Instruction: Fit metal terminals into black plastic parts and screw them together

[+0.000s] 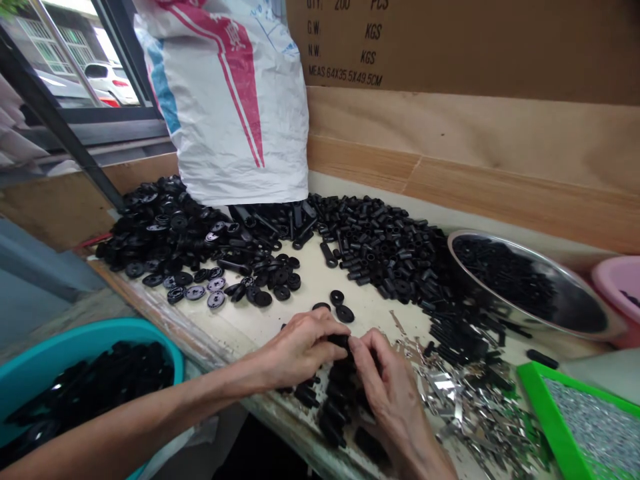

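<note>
My left hand (300,350) pinches a small black plastic part (339,341) between thumb and fingers above the front of the worktable. Against the same part's right end, my right hand (383,380) presses its thumb and fingertips together. The fingers cover much of the part, so its exact kind cannot be made out. Below the hands lie several black cylindrical pieces (334,407), blurred and partly hidden by my right hand. Just beyond the fingertips, a few black round discs (345,313) rest flat on the pale tabletop (305,310).
Black discs (165,227) heap up at the left, short black tubes (380,240) at centre back. Thin metal strips (465,407) spread right, beside a green tray (530,383) and a steel bowl (595,313). A teal tub (175,353) stands lower left; a white sack (215,133) behind.
</note>
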Motion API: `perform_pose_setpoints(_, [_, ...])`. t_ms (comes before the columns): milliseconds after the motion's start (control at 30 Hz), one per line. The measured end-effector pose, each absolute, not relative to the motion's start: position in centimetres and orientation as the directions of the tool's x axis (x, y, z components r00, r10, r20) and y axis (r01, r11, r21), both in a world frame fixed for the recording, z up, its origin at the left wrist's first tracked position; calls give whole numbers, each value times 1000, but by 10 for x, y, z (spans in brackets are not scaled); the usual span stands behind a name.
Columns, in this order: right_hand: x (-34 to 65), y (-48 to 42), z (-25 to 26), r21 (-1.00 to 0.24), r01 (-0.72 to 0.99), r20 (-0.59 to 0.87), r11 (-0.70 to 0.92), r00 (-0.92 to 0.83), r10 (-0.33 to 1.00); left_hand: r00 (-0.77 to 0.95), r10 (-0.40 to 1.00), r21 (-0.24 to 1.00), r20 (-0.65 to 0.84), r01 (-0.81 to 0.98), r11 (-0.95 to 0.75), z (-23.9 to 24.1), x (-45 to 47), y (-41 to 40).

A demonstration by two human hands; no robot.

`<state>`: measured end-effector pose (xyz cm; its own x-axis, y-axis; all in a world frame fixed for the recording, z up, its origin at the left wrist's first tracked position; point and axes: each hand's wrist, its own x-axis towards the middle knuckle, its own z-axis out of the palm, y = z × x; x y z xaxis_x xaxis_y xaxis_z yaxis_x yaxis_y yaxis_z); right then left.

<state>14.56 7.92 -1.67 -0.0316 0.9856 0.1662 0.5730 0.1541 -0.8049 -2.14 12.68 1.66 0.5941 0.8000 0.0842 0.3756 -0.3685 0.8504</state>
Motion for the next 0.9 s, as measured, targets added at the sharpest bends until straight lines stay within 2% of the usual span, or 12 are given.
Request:
perform_pose_setpoints(133, [145,81,-18,-743,626,226,237,-97,969,595,803,869,30,382,-316,17,-24,129])
perform_pose_setpoints(300, [141,82,-23,-734,628,253,260,-103,962,513,855,874,82,374,-309,7,-19,122])
perform_pose_setpoints(567, [142,84,-22,-635,702,350,322,-111,930,457,872,889,174,307,-339,-1,-12,116])
perform_pose_setpoints(667, [140,87,-18,-636,716,318,288,-96,943,462,872,895,162,303,-327,-2,-14,121])
perform_pose_setpoints(800, [139,95,-8,-683,707,171,184,-91,981,470,877,927,105,273,-257,-2,-29,146])
perform_pose_setpoints(900, [145,101,-2,-696,710,101,108,-51,994,480,876,880,53,393,-269,-5,-50,169])
